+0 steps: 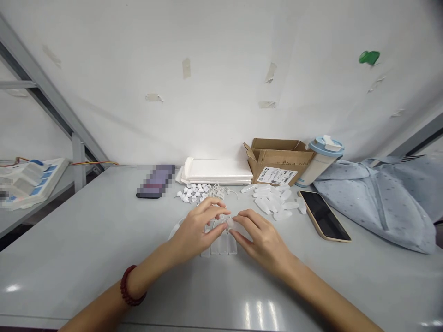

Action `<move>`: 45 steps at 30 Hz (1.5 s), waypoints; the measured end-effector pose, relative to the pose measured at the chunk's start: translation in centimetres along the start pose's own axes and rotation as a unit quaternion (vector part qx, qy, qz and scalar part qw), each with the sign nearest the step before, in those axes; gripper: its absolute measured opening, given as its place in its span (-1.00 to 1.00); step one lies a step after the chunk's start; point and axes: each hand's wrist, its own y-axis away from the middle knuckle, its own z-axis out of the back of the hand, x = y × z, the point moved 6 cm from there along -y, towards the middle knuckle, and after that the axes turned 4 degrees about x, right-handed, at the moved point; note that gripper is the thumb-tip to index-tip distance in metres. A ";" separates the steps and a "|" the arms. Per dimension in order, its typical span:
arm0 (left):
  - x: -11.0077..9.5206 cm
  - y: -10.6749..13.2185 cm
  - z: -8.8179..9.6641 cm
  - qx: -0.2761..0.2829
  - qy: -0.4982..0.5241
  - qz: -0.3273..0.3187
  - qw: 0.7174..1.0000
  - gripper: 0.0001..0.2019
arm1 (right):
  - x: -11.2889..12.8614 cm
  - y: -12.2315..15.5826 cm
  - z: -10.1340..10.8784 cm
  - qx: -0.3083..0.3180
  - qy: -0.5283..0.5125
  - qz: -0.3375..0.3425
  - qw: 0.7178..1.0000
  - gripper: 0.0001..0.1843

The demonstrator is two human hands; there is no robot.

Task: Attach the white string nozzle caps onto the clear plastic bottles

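Note:
My left hand (pixel 199 228), with a dark red beaded bracelet (pixel 128 286) on the wrist, is curled, thumb and fingers brought close together. What it pinches is too small to make out. Facing it, my right hand (pixel 263 235) pinches a small translucent plastic piece (pixel 231 224) between thumb and fingertips. The two hands almost meet there. Just below them, several clear plastic tubes (pixel 224 246) lie side by side on the grey table (pixel 194 295). My left hand partly hides them. Behind the hands are small white nozzle-like caps (pixel 194 191) and a tangle of white cords (pixel 220 189).
Several translucent plastic pieces (pixel 272 200) lie behind my right hand. At the back are stacked white trays (pixel 218 171), an open cardboard box (pixel 280 161) and a blue-lidded cup (pixel 321 161). One phone (pixel 325 216) and blue fabric (pixel 374 198) are right; another phone (pixel 155 181) is left.

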 end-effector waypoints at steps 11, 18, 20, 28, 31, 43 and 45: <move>-2.9 0.6 -2.0 0.034 -0.194 -0.104 0.975 -0.72 | -2.4 0.6 -1.5 0.042 -0.217 -0.276 0.935 -0.89; -3.3 0.7 -2.8 0.048 -0.216 -0.092 0.971 -0.63 | -2.8 0.9 -1.7 0.056 -0.235 -0.354 0.904 -0.79; -3.5 0.7 -2.8 0.041 -0.213 -0.094 0.972 -0.64 | -2.8 0.9 -1.6 0.048 -0.221 -0.355 0.907 -0.78; -3.8 0.7 -3.1 0.013 -0.211 -0.116 0.970 -0.66 | -2.6 0.6 -1.3 0.055 -0.190 -0.339 0.920 -0.77; -4.0 0.6 -3.0 -0.001 -0.204 -0.127 0.971 -0.68 | -2.6 0.4 -0.8 0.060 -0.184 -0.327 0.925 -0.75; -2.9 0.6 -4.6 0.071 -0.183 -0.099 0.975 -0.76 | -3.8 0.5 -0.7 0.219 -0.147 -0.341 0.902 -0.81; -2.6 0.6 -4.9 0.081 -0.180 -0.089 0.976 -0.77 | -3.8 0.5 -1.0 0.231 -0.147 -0.337 0.901 -0.85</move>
